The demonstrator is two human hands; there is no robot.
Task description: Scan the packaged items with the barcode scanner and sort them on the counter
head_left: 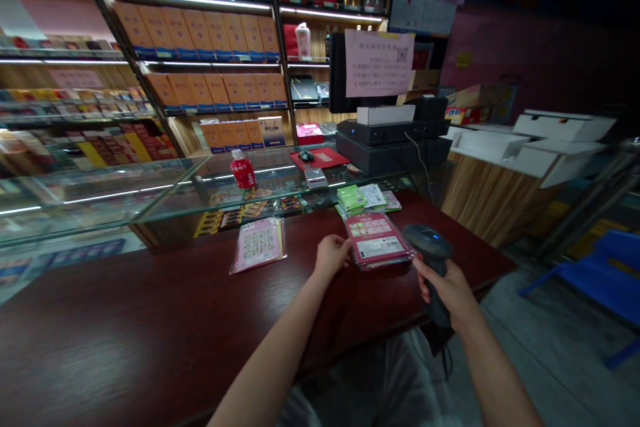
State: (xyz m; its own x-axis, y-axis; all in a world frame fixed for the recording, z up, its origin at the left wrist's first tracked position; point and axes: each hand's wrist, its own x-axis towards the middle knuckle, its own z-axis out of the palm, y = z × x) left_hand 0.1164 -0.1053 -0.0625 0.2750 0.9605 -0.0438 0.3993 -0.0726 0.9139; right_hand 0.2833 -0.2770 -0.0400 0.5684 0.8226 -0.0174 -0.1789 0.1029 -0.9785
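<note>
On the dark red table, a stack of flat pink plastic packets [379, 240] lies with a white barcode label facing up. My left hand [333, 257] is at its left edge, fingers curled and closed on the top packet's side. To the right of the stack, my right hand [453, 290] is wrapped round the grip of a black barcode scanner [427, 241]. The scanner's head is raised beside the stack, a small blue light on top. Further left lies another pink packet [260, 243] in clear wrap. Green and white sachets [357, 198] sit just behind the stack.
Behind the table [150, 320] stands a glass counter [200, 193] with a red bottle [243, 170], a computer mouse [306, 156] and a monitor [337, 73]. Shelves of boxes [195, 33] line the back. A blue chair [600, 273] stands at the right.
</note>
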